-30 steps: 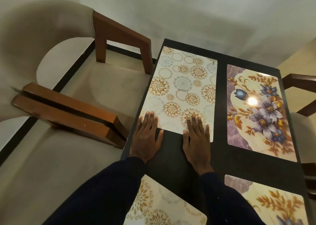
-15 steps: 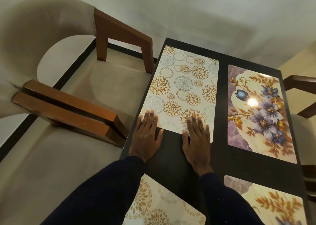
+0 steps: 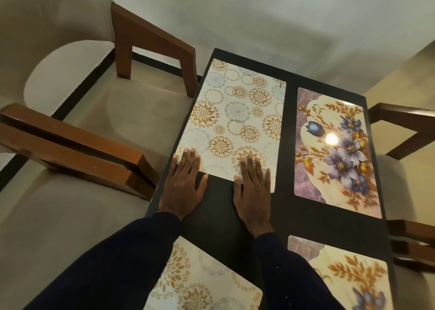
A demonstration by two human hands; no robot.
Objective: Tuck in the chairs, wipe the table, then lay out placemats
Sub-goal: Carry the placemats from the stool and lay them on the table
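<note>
Pressing flat on the tabletop, your left hand [image 3: 182, 183] and right hand [image 3: 253, 192] lie palm down with the fingers straight and spread, gripping nothing. The fingertips [image 3: 189, 153] of your left hand rest on the near left corner of the far white placemat printed with gold and grey circle medallions [image 3: 235, 121], while the palm sits on the bare black rectangular table [image 3: 286, 206] close to its left edge. Your right hand's fingers overlap the same mat's near edge toward its right corner, the thumb lying along that edge. Both forearms come in from the bottom of the view in dark navy sleeves [image 3: 131, 258].

That mat lies lengthwise on the far left part of the table, its left long side running close along the table's edge. Just beside it to the right, apart by a strip of black, lies a glossy cream and purple placemat with blue flowers and gold leaves [image 3: 334, 149], a bright lamp reflection showing on it. Nearer you, a second white mat with gold medallions [image 3: 200, 283] shows partly under your left sleeve, and a second floral mat [image 3: 348, 281] lies at the near right, cut off by the frame.

A beige upholstered armchair with brown wooden arms [image 3: 117, 116] stands at the table's left side, its front arm post touching or nearly touching the far left edge. Another wooden chair arm [image 3: 404, 119] shows at the right side.
</note>
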